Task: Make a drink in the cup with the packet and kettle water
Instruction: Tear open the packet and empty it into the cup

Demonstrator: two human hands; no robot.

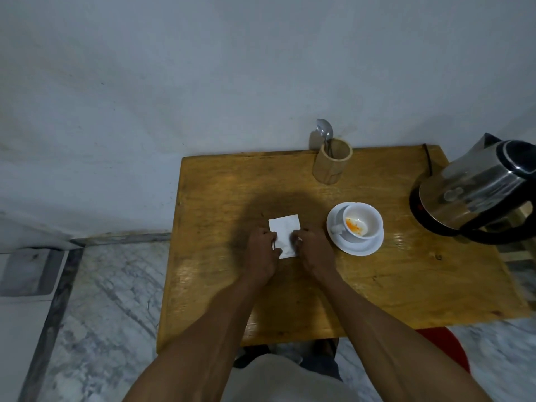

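I see both hands pinching the white packet [284,235] over the wooden tabletop [220,291]: left hand [262,252] grip on its left edge, right hand [311,250] on its right. Cup [362,221] with orange powder, on saucer [355,248], just right of packet. Steel kettle [475,190] further right. Spoon holder [332,163] beyond cup.

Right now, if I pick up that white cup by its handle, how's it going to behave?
The cup looks like ceramic, so probably rigid and breakable. It sits tilted on its saucer, so it may rock or slide when touched. Only orange residue shows inside, so it is likely light.
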